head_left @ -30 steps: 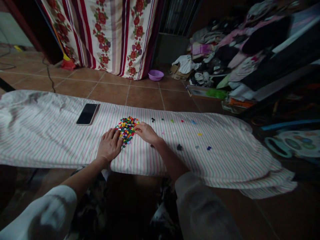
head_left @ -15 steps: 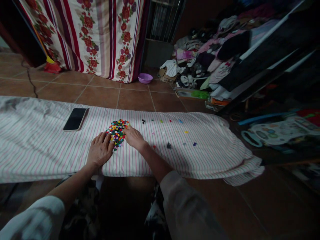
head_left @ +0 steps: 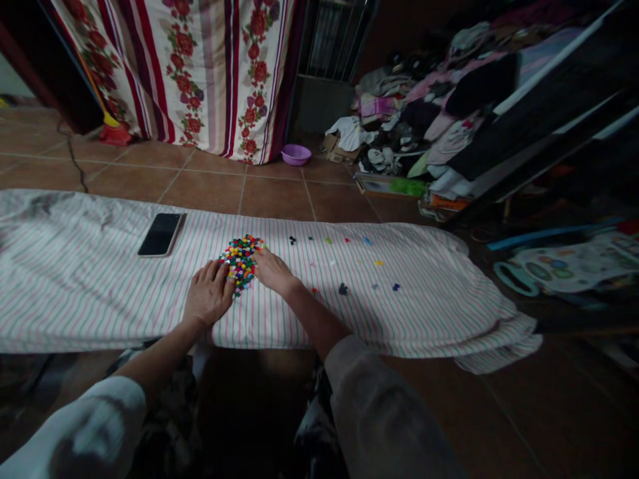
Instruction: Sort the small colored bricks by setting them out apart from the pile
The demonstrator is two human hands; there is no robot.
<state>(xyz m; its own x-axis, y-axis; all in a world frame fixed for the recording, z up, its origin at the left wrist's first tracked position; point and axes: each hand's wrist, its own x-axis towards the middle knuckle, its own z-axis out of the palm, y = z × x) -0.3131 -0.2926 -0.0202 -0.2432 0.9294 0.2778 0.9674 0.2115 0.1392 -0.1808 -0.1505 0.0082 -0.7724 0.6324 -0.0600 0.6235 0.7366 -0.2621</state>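
Note:
A pile of small, multicoloured cube-like pieces (head_left: 243,256) lies on a striped cloth (head_left: 424,299). My left hand (head_left: 208,296) rests flat at the pile's lower left, fingers spread and touching its edge. At the right side of the pile, my right hand (head_left: 274,271) has its fingers bent together in a pinch. Whatever is between those fingertips is hidden. Further right, small groups sorted by colour sit in rows, among them black pieces (head_left: 292,240), blue pieces (head_left: 367,241), yellow pieces (head_left: 379,263), dark grey pieces (head_left: 343,289) and navy pieces (head_left: 396,287).
A phone (head_left: 160,234) lies on the cloth left of the pile. Beyond, on the tiled floor, are a purple basin (head_left: 296,155), a red dustpan or broom head (head_left: 116,133) and a heap of clothes (head_left: 424,113). A floral curtain (head_left: 210,73) hangs at the back.
The whole view has shifted slightly, so everything appears a little further right. Both hands stay at the pile, with the right fingers still pinched at its right side.

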